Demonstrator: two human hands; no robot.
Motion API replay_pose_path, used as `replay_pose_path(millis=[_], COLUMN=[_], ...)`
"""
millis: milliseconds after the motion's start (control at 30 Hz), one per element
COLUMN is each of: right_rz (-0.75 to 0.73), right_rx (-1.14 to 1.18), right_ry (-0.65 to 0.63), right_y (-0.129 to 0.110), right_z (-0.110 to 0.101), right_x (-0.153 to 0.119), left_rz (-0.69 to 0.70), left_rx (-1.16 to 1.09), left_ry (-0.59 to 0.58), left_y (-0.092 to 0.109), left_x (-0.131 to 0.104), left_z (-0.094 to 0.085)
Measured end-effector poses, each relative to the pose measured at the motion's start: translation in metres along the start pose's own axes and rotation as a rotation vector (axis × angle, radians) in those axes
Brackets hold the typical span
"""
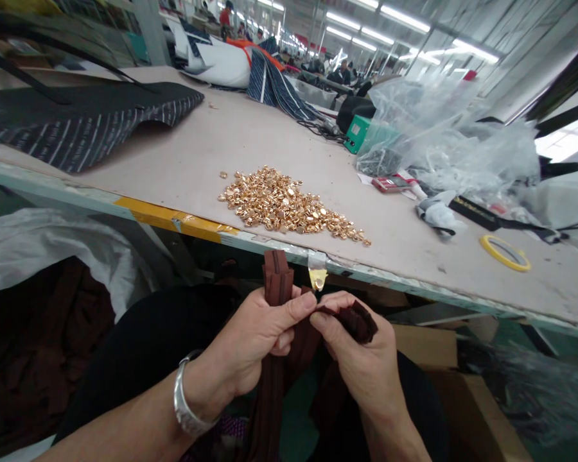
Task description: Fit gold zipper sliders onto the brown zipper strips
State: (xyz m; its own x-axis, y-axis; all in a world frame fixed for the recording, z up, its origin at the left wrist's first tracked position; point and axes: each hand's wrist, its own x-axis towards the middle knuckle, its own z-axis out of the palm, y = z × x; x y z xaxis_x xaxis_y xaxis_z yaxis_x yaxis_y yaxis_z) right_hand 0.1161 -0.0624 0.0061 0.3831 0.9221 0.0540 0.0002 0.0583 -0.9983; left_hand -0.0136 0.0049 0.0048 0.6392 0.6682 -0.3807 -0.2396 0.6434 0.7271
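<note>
- Left hand (pixel 270 321): closed around a folded, dark brown fabric strip (pixel 279 277) with a ridged centre line, its end upright.
- Right hand (pixel 354 350): thumb and fingers pinching a curled, dark brown fabric length (pixel 362 321); both hands nearly touch, just below the table edge.
- Step in hand, by appearance: fingertip handling of soft, pliable fabric; the next move seems to call for a steady pinch.
- Heap of small, glossy, gold-coloured metal pieces (pixel 279 204): loose on the matte, tan tabletop (pixel 173 151).
</note>
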Motion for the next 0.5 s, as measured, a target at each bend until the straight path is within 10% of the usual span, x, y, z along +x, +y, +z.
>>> replay_pose_path(millis=[167, 500], right_rz=[0.311, 0.425], right_rx=[0.406, 0.579], right_ry=[-0.031, -0.074], right_y=[0.000, 0.002], right_z=[0.002, 0.008], right_x=[0.004, 0.013], left_rz=[0.029, -0.009], left_rx=[0.025, 0.108], left_ry=[-0.080, -0.001], left_y=[0.008, 0.012], left_x=[0.002, 0.012], left_z=[-0.001, -0.004])
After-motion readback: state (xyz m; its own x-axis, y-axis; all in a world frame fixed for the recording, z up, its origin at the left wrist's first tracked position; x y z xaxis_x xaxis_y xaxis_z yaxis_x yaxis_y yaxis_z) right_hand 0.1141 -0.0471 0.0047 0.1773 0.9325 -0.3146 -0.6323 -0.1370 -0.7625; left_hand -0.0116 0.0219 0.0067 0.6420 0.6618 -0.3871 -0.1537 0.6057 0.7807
